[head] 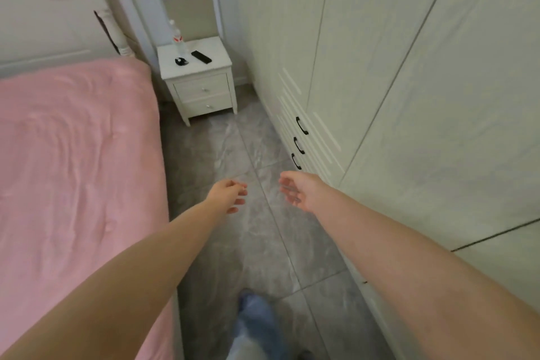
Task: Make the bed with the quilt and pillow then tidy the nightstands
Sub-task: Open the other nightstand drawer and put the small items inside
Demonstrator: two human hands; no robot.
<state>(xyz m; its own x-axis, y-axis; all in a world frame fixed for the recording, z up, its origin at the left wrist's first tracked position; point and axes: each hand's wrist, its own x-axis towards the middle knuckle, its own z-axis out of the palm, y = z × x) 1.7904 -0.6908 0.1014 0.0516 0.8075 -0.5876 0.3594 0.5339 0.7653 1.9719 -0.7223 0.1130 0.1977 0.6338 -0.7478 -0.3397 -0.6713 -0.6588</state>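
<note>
Empty, loosely open left hand (pixel 229 194) and right hand (pixel 301 191) approach the white two-drawer nightstand (pixel 201 88), where a careless reach could topple its clear plastic bottle (pixel 178 38).

A plain pink quilt (pixel 76 161) beside a white nightstand (pixel 201 88) holding a black remote (pixel 201 56), over grey marbled floor tiles (pixel 233 149) and cream wardrobe doors (pixel 409 67) with black handles (pixel 301 126).

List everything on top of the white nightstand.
On the nightstand: a clear plastic bottle standing upright at the back, a black remote, and a small dark object too small to identify. The closed drawers hide whatever is inside.
</note>
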